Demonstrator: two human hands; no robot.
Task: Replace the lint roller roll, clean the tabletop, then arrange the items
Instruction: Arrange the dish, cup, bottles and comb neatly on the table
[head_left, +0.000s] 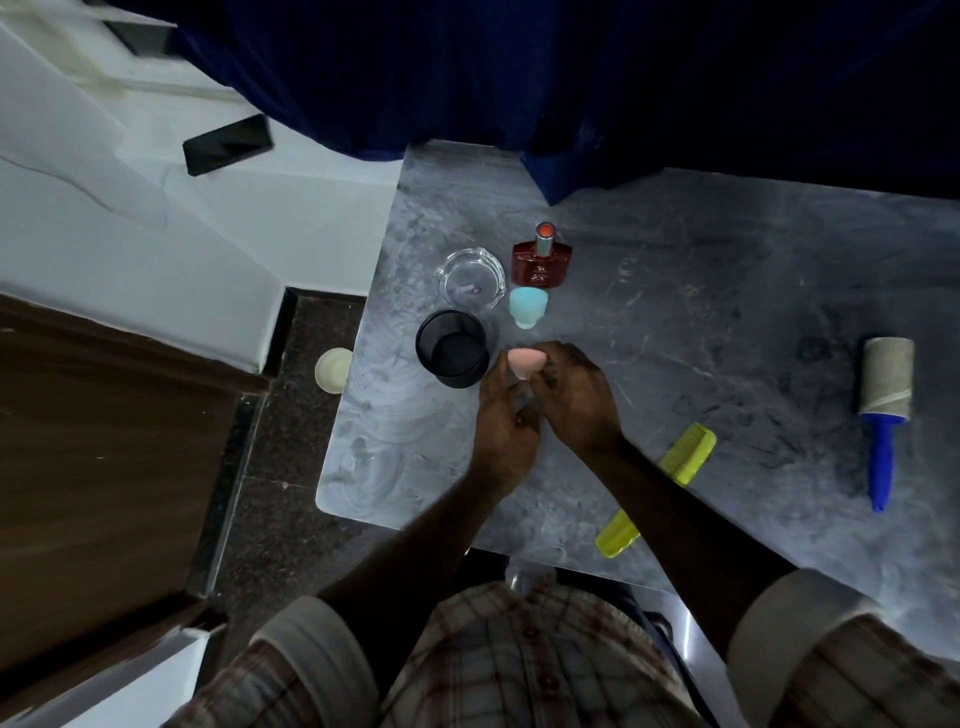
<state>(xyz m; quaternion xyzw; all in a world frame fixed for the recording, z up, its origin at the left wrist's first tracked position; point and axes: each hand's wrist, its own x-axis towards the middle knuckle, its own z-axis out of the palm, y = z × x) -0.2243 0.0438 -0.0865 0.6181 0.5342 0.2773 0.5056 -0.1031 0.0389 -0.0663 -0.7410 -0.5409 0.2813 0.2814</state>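
A pink makeup sponge (525, 362) is pinched in the fingertips of my right hand (576, 395), just right of a black mesh cup (453, 349). My left hand (506, 421) is beside it, fingers apart, one fingertip near the sponge. Behind stand a blue sponge (527, 305), a red perfume bottle (542, 260) and a clear glass dish (470, 278). The lint roller (884, 400), blue handle and grey roll, lies at the right of the grey tabletop (701, 322). A yellow-green comb (680, 462) lies partly under my right forearm.
The table's left edge and rounded front corner are near the cup. A black phone (227, 144) rests on a white ledge at the upper left. A small pale round lid (333, 370) lies on the floor left of the table. Dark blue curtain hangs behind.
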